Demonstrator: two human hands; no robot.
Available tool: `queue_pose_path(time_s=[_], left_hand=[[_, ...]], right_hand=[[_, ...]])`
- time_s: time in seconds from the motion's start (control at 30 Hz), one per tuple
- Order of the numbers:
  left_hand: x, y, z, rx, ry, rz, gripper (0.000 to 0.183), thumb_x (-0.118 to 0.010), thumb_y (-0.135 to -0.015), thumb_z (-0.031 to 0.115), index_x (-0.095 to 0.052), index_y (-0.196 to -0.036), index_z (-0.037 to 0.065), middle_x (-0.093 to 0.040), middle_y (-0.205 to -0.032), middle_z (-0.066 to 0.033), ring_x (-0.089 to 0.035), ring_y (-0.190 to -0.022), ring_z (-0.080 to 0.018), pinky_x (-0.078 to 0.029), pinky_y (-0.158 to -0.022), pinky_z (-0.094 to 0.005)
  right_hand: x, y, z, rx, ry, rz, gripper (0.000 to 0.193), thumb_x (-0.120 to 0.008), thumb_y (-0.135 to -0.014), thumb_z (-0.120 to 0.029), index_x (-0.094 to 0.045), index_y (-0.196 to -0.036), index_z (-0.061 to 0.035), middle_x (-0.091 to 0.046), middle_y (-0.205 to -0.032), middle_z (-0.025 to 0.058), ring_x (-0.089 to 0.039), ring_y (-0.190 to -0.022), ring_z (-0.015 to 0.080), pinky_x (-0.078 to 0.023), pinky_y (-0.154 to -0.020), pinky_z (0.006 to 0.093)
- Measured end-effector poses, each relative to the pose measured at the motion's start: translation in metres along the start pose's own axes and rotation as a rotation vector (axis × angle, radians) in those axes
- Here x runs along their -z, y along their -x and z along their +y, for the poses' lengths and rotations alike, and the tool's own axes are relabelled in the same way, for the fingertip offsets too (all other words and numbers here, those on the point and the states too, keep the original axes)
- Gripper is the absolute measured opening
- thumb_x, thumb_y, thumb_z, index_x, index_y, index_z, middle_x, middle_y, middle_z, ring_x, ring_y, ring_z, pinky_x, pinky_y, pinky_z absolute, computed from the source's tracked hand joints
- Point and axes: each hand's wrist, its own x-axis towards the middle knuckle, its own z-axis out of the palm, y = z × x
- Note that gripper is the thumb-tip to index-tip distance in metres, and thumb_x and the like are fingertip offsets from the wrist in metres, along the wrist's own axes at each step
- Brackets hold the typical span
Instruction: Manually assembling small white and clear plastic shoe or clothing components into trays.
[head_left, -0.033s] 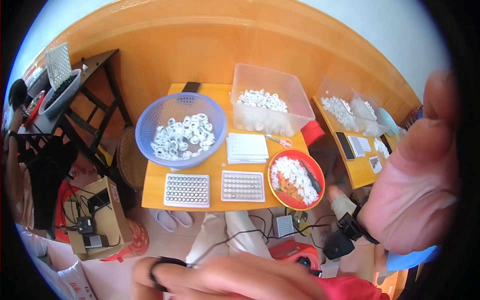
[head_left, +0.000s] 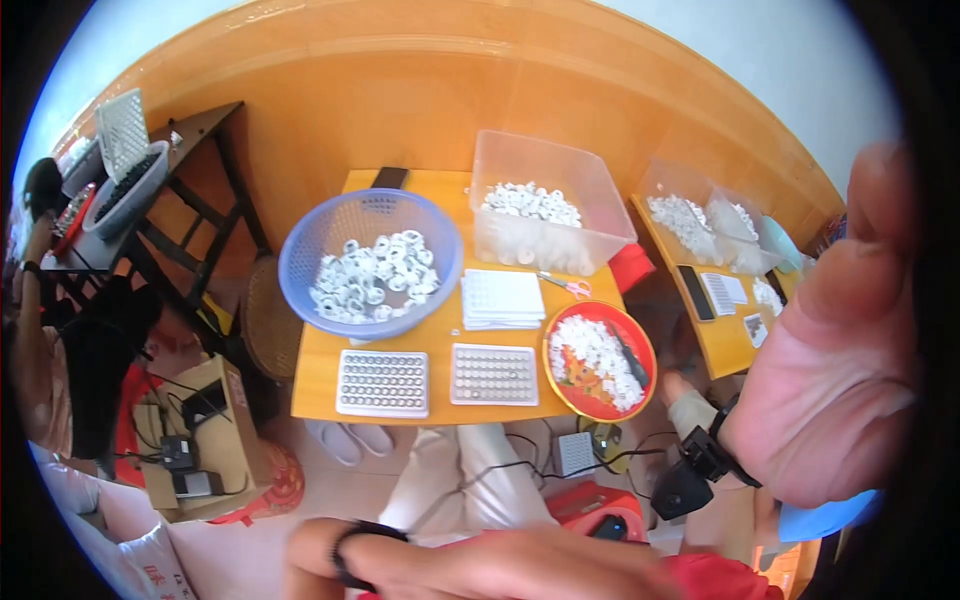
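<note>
The right grip (head_left: 840, 340) looms large at the right, cut off by the dark rim; nothing shows in it, though how far its fingers are open I cannot tell. The left grip (head_left: 540, 568) is a blur along the lower edge (hand and wrist run together there), so neither its opening nor its contents can be judged.

Beyond the left grip is the worktop (head_left: 315, 380). Nearest its front edge are a tray of shiny round pieces (head_left: 383, 411), ahead and left of that grip, and a paler filled tray (head_left: 494, 402), almost straight ahead. The red bowl (head_left: 643, 338), holding white pieces (head_left: 590, 345), sits ahead and right of the left grip, and well left of the right one.

The trays look stiff and fairly light; two opposite rims, kept level, seem the best hold, since tilting could spill the pieces. The small white pieces look light, hard and perhaps slippery, best pinched singly by the edges. The bowl looks rigid and would suit a two-handed hold under its rim.
</note>
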Motion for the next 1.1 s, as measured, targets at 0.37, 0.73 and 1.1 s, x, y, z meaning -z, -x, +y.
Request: queue_pose_path(time_s=[0.37,0.73,1.1], left_hand=[[0.004,0.033,0.014,0.172,0.003,0.034,0.026,-0.046,-0.090,0.008,-0.057,-0.107,-0.008,-0.056,-0.109,-0.0208,-0.053,-0.103,-0.0297,-0.042,-0.087,-0.0369],[0.005,0.041,0.010,0.325,0.109,0.040,0.032,-0.047,-0.090,0.016,-0.054,-0.110,-0.008,-0.054,-0.112,-0.0190,-0.051,-0.106,-0.0276,-0.040,-0.088,-0.0357],[-0.001,0.041,-0.002,0.445,0.229,-0.023,0.040,-0.048,-0.090,0.025,-0.052,-0.113,-0.007,-0.053,-0.115,-0.0173,-0.050,-0.108,-0.0256,-0.038,-0.089,-0.0345]], right_hand=[[-0.056,-0.008,0.012,0.024,-0.109,0.126,0.067,-0.063,-0.075,-0.023,-0.033,-0.130,-0.0018,-0.033,-0.133,0.0236,-0.054,-0.107,0.0301,-0.050,-0.074,0.0277],[-0.081,-0.005,0.020,-0.022,-0.154,0.241,0.066,-0.063,-0.075,-0.023,-0.033,-0.130,-0.0018,-0.034,-0.133,0.0236,-0.054,-0.107,0.0303,-0.050,-0.074,0.0274],[-0.095,0.000,0.017,-0.051,-0.127,0.342,0.066,-0.063,-0.075,-0.023,-0.034,-0.130,-0.0019,-0.034,-0.132,0.0236,-0.054,-0.107,0.0304,-0.050,-0.073,0.0272]])
